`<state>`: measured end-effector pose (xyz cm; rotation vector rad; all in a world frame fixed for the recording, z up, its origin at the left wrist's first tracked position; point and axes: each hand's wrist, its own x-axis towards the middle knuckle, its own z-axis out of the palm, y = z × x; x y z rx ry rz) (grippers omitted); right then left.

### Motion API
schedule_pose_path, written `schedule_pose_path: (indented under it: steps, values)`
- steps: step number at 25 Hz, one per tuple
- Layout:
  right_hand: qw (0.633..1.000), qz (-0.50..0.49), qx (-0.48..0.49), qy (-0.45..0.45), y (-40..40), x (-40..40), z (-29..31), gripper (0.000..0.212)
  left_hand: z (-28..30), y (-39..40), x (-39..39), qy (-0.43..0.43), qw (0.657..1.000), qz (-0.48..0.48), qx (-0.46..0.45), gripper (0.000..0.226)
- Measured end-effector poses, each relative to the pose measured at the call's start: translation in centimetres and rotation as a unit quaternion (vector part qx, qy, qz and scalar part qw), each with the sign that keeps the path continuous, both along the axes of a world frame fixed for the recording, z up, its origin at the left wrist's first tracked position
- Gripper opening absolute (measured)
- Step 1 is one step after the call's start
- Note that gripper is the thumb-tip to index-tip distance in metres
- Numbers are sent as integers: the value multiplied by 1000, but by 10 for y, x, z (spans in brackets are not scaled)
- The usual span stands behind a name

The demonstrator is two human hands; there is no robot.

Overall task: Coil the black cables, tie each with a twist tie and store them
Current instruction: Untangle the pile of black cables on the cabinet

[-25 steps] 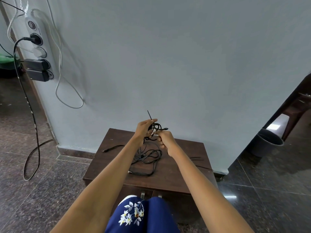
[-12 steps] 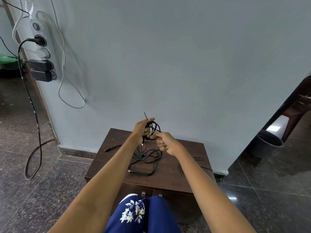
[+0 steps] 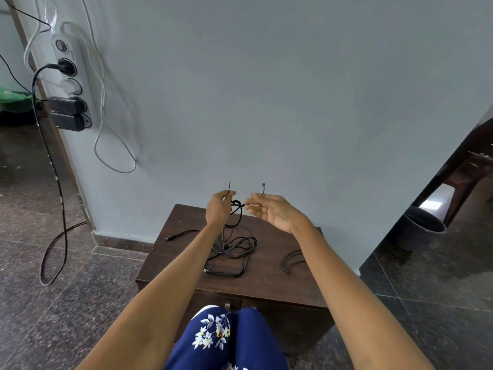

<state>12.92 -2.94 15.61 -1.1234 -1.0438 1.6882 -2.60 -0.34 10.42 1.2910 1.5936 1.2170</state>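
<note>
A small coil of black cable (image 3: 236,209) is held up over the dark wooden counter (image 3: 269,279), between the two hands, while the rest of that cable hangs down into a loose tangle (image 3: 234,252) lying on the counter top. The coil is pinched by the curled fingers of the left hand (image 3: 218,209), and a thin twist tie end (image 3: 229,186) stands upright above that grip. The right hand (image 3: 274,210) is held palm-up with fingers mostly extended; its fingertips touch the coil's right side, and a second thin end (image 3: 263,189) rises just behind them, though whether it is pinched cannot be told. For the tie to be made well, both ends would best be drawn snug around the bundled loops and crossed close to the coil before being twisted together several turns. The coil should be kept clamped until the twist holds, lest the loops spring apart. Another short cable (image 3: 182,234) lies left on the counter, and one more (image 3: 292,260) lies right, untied.
</note>
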Motion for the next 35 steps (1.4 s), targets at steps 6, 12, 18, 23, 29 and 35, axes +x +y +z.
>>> schedule_pose_path:
  steps: [6,12,18,23,29,35]
  values:
    - [977,-57,76,-190,17,5,15,32,-6,-9,1,305,944,-16,126,33]
    - [975,29,-23,-220,18,6,25,11,-1,-8,11,460,868,-54,177,33]
    - [937,-165,130,-279,11,-11,-4,16,10,-9,29,154,982,-76,73,26]
    - [862,-218,243,-387,5,-17,-28,31,20,-2,28,-133,978,-111,-117,27]
    - [890,-225,254,-304,-1,-21,-30,28,19,1,21,-262,948,-67,-169,17]
    - [876,-228,264,-332,-5,-15,-42,30,17,0,18,-280,942,-79,-169,16]
